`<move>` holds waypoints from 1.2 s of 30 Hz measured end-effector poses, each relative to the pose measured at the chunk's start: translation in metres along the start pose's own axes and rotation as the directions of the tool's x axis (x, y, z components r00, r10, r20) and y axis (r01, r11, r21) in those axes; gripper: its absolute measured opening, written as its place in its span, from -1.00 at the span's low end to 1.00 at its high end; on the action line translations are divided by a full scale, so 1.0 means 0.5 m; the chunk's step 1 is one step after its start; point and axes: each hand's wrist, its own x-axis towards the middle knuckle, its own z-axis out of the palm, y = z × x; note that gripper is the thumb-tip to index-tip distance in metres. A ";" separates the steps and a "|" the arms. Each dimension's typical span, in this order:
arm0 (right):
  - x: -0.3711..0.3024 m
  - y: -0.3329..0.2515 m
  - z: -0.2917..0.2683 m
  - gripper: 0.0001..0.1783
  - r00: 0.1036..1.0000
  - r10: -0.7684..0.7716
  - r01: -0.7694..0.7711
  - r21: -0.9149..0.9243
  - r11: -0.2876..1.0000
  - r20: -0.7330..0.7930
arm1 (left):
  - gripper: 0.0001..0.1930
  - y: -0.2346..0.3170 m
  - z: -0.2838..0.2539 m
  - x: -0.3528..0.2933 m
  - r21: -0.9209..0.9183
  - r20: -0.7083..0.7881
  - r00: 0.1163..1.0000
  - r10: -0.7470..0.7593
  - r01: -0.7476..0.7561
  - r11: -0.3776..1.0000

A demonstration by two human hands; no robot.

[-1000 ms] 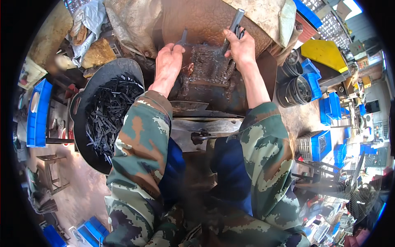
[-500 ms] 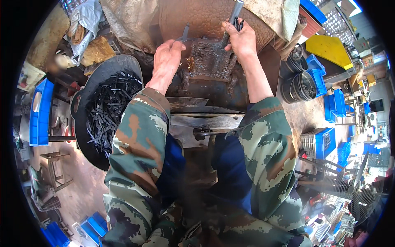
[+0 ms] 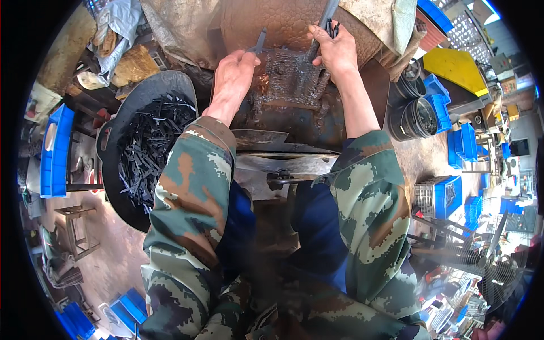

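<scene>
My left hand (image 3: 233, 79) is closed on a thin dark metal strip (image 3: 260, 41), which points up and away from its fingertips. Opposite it, my right hand (image 3: 340, 54) grips a long grey metal bar (image 3: 327, 16), with several short dark strips (image 3: 333, 27) bunched in the same fingers. Between the hands stands a rough, pitted, dark metal block (image 3: 292, 79), wet-looking on top. The bar's lower end is by the block's upper right edge; I cannot tell whether they touch. Beside my left forearm, a black tub (image 3: 116, 190) holds many loose dark metal strips (image 3: 148, 144).
Brown, dimpled sheeting (image 3: 258, 22) and pale sacking (image 3: 175, 22) drape behind the block. Black buckets (image 3: 405, 122) and blue crates (image 3: 439, 107) stand at the right, with a fan (image 3: 493, 260) lower down. A small wooden stool (image 3: 76, 232) stands on the left floor.
Both hands have shifted slightly, the right a little to the right with its bar and strips. The left strip now leans more to the right. Both grips look the same.
</scene>
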 end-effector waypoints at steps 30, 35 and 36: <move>0.007 -0.006 -0.028 -0.60 1.000 0.018 -0.018 0.014 1.000 0.015 | -0.62 0.047 0.035 -0.024 -0.012 0.003 0.995 0.096 -0.096 0.995; 0.004 -0.014 -0.011 -0.56 0.999 0.020 -0.022 0.048 0.999 0.048 | -0.66 0.052 0.049 -0.040 -0.026 -0.131 0.981 0.142 -0.147 0.989; 0.000 0.005 0.001 -0.57 0.998 0.034 -0.037 0.056 0.998 0.058 | -0.61 0.043 0.046 -0.042 -0.037 -0.073 0.994 0.086 -0.089 0.995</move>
